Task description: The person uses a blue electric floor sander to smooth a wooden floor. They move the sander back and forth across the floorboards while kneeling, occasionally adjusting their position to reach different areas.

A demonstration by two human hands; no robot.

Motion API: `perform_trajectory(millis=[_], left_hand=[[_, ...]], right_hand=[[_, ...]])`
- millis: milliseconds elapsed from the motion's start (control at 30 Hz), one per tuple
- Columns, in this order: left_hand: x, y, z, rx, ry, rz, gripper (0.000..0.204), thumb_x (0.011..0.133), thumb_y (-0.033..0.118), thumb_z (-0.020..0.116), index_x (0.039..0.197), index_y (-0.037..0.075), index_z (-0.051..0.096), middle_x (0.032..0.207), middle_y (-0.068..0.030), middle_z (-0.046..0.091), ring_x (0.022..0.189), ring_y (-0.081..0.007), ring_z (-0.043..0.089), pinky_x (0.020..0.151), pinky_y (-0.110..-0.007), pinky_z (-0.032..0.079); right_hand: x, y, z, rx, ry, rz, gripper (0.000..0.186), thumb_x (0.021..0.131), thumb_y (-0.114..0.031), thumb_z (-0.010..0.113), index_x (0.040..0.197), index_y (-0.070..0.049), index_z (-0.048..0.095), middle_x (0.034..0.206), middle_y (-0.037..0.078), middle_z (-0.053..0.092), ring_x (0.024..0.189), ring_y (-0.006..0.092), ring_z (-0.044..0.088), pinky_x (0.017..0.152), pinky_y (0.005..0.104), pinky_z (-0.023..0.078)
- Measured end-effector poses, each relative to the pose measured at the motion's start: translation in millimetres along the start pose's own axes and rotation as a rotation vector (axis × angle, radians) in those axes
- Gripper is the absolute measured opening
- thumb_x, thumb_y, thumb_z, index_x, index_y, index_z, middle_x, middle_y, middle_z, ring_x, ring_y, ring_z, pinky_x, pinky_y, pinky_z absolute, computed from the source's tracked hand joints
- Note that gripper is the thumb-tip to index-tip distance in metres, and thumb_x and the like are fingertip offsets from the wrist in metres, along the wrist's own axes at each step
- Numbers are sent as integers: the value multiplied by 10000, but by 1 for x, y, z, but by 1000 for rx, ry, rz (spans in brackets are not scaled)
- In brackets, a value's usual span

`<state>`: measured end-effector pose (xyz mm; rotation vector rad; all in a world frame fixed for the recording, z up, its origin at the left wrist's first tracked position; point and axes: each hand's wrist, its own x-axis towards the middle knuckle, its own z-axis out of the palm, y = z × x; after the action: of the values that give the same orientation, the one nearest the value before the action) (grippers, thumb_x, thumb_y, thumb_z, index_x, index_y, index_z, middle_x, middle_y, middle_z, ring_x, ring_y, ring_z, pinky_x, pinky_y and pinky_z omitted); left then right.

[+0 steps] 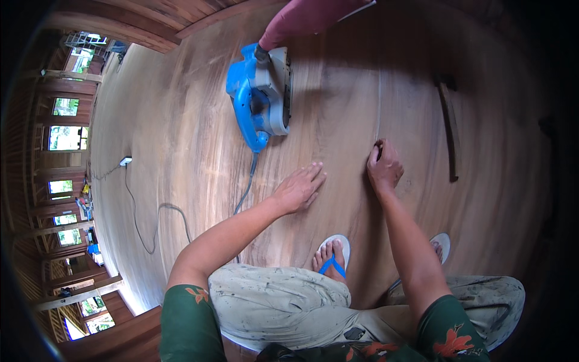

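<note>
I am crouched over a wooden plank floor (pixel 199 199). My left hand (pixel 300 188) lies flat on the boards with its fingers stretched out, holding nothing. Farther right, my right hand (pixel 386 169) is closed at the end of a thin seam between planks. Something small and dark shows at its fingertips, too little to name. Ahead of my left hand rests a blue and grey belt sander (pixel 244 99), apart from both hands, with a dull red dust bag (pixel 304 21) attached. A long tool with a dark head, like a hammer (pixel 450 130), lies to the right of my right hand.
The sander's grey cord (pixel 248 184) runs back past my left forearm. Another stretch loops at left to a white socket block (pixel 125 161). My sandalled foot (pixel 332 256) is close behind my hands. Timber walls with windows (pixel 66 137) line the far left.
</note>
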<state>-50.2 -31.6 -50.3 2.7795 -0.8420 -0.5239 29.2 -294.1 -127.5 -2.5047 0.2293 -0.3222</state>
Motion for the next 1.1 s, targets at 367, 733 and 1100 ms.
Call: perform_trajectory(millis=[367, 733, 1100], left_hand=[[18, -23, 19, -116, 35, -97, 698, 889, 143, 591, 1534, -31, 387, 1607, -258, 378, 1493, -394, 380, 1196, -500, 363], [26, -30, 28, -99, 105, -172, 722, 846, 126, 625, 1501, -83, 403, 1611, -280, 357, 1478, -416, 389, 1164, -494, 402], [29, -30, 24, -81, 72, -172, 688, 826, 141, 652, 1439, -107, 462, 1571, -298, 400, 1427, -425, 448, 1131, -480, 440]], right_hand=[[-3, 4, 3, 6, -40, -25, 156, 967, -179, 621, 1102, -112, 660, 1063, 119, 719, 957, 354, 691, 801, 488, 537], [-3, 14, 6, 44, -32, -58, 145, 966, -168, 620, 1085, -90, 650, 1061, 120, 713, 966, 358, 685, 796, 493, 533], [-4, 11, 6, 32, -27, -45, 148, 968, -160, 615, 1090, -88, 655, 1061, 121, 710, 976, 355, 681, 812, 488, 531]])
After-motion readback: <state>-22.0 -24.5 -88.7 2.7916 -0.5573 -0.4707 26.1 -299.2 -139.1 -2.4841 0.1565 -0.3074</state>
